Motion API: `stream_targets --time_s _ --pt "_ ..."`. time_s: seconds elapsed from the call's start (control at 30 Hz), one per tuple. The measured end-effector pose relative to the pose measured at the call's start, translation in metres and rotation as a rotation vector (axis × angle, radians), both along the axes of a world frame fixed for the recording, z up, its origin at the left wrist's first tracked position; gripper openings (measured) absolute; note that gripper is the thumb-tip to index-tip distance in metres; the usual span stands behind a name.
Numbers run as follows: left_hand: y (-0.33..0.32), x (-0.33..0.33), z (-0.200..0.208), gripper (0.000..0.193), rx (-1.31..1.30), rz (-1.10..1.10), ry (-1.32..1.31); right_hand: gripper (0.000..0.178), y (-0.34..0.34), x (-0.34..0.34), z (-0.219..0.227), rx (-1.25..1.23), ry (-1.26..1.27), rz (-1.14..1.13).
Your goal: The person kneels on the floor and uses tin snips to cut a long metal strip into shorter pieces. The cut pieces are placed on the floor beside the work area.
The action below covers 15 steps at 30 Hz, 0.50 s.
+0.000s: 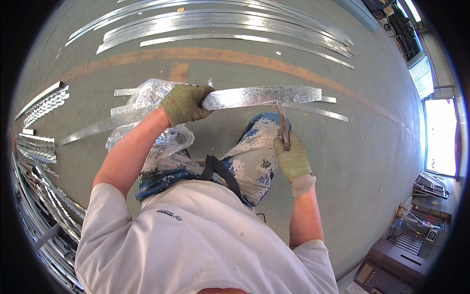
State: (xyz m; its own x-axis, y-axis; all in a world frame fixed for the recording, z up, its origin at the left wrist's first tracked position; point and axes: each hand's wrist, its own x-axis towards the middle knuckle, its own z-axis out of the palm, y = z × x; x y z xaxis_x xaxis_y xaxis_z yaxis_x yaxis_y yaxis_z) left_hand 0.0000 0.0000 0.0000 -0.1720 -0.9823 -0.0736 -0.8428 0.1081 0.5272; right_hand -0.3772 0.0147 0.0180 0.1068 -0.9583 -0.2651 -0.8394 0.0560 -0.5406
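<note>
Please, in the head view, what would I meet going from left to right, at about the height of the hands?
Ridged metal pieces, left gloved hand, right gloved hand, bright doorway.

Daylight blows the doorway point(439, 139) out to white, the floor point(362, 147) left of it is evenly lit, the strip point(264, 96) farther left glints, and fisheye distortion bends straight edges toward a black rim.
</note>
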Motion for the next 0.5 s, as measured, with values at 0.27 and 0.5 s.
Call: stream_targets --time_s 0.27,0.5 --pt "-0.002 -0.004 -0.004 0.058 -0.010 0.002 0.019 0.038 -0.003 -0.007 0.004 -0.006 -0.008 0.019" --pt "-0.002 -0.002 -0.002 0.058 0.013 -0.002 0.012 0.053 -0.004 -0.003 0.011 0.082 -0.007 0.001"
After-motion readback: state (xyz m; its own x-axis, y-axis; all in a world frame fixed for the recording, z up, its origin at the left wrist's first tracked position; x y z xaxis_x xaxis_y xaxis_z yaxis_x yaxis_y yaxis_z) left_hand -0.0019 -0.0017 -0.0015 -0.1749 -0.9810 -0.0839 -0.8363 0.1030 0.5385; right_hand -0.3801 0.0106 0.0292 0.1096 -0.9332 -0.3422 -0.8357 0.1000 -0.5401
